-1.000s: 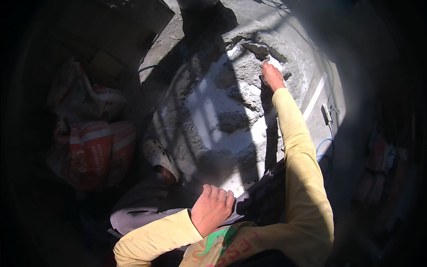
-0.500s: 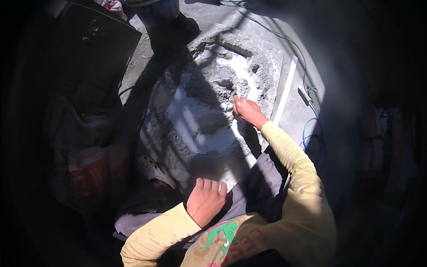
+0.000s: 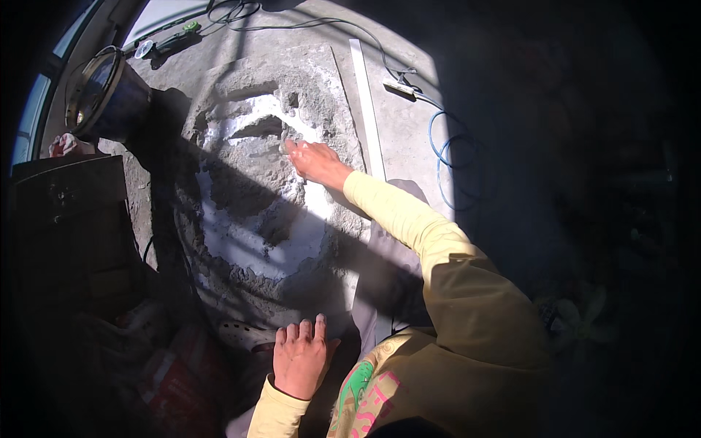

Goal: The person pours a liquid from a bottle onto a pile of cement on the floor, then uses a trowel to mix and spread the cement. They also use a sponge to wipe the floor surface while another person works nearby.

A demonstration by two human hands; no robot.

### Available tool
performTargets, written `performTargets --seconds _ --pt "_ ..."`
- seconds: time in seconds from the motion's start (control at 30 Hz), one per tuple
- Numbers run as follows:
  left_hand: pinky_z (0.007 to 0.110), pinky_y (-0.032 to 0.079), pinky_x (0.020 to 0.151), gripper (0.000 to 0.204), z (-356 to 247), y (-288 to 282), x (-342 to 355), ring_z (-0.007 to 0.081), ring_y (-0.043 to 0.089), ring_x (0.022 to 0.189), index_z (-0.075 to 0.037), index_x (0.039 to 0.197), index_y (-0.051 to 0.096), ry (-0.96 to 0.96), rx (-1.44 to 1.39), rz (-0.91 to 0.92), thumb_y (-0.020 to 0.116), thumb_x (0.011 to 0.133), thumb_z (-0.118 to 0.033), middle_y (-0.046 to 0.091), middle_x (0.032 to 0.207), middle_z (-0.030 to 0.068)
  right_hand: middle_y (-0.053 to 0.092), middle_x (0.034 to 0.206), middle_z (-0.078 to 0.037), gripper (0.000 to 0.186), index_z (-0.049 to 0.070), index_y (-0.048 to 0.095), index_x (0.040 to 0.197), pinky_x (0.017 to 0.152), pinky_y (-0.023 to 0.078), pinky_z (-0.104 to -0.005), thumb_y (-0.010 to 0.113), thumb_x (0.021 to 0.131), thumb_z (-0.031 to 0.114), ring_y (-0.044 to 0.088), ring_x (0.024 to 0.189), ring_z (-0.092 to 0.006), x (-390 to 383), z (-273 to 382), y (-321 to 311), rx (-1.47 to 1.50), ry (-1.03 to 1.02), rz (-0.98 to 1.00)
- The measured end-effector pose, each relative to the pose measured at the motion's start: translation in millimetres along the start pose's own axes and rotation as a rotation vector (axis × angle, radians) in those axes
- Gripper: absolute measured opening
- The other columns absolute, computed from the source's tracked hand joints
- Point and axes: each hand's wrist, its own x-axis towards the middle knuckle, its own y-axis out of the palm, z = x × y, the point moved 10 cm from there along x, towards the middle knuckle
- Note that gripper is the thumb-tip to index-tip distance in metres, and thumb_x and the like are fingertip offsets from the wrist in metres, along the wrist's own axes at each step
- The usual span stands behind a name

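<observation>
A rough, grey, cement-like slab lies on the ground before me, with white patches and a ragged hollow toward its far side. My right hand reaches over it from the right, knuckles whitened, fingers pinched at the hollow's right edge. A small grey piece shows at the fingertips; whether it is a tool or a lump, I cannot tell. My left hand is near my body, beside a pale clog with holes. Its fingers stretch forward, with the thumb apart and nothing held.
A bucket stands at the far left, near an angle grinder on the floor. A long white strip lies right of the slab, beside a power strip and blue cable. A dark box and red bags line the left.
My view has shifted, bringing the bucket and grinder further into sight. My right hand stays at the hollow's edge. The left hand's curled fingers have straightened.
</observation>
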Motion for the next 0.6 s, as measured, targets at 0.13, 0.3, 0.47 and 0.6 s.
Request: performTargets --seconds 0.13,0.3,0.47,0.6 --pt "0.039 0.046 0.082 0.049 2 -1 -1 0.0250 0.060 0.089 -0.004 0.127 0.065 -0.042 -0.011 0.000 0.070 0.092 -0.038 0.063 0.095 0.0082 0.069 0.085 -0.031 0.029 -0.003 0.059 0.104 0.071 0.055 -0.0574 0.052 0.104 0.025 0.069 0.079 -0.0496 36 -41 16 -0.001 0.097 0.143" --pt "0.039 0.046 0.080 0.050 2 -12 4 0.0240 0.060 0.088 -0.005 0.123 0.066 -0.058 0.007 -0.053 0.073 0.088 -0.039 0.062 0.092 0.0071 0.068 0.085 -0.034 0.032 -0.005 0.060 0.097 0.073 0.054 -0.0579 0.055 0.102 0.025 0.067 0.081 -0.0534 27 -37 45 0.075 0.136 0.227" --pt "0.039 0.046 0.080 0.052 0 -22 10 0.0243 0.060 0.089 -0.005 0.124 0.064 -0.056 0.032 -0.038 0.073 0.087 -0.041 0.062 0.093 0.0070 0.069 0.092 -0.036 0.037 -0.008 0.067 0.088 0.082 0.056 -0.0566 0.056 0.100 0.025 0.068 0.090 -0.0536 21 -13 40 0.145 0.101 0.337" --pt "0.039 0.046 0.081 0.052 -1 -22 15 0.0242 0.060 0.089 -0.005 0.125 0.064 -0.035 0.047 -0.063 0.072 0.088 -0.041 0.062 0.092 0.0070 0.069 0.094 -0.036 0.039 -0.009 0.069 0.089 0.084 0.055 -0.0546 0.057 0.100 0.026 0.068 0.094 -0.0528 20 -25 37 0.234 0.192 0.322"
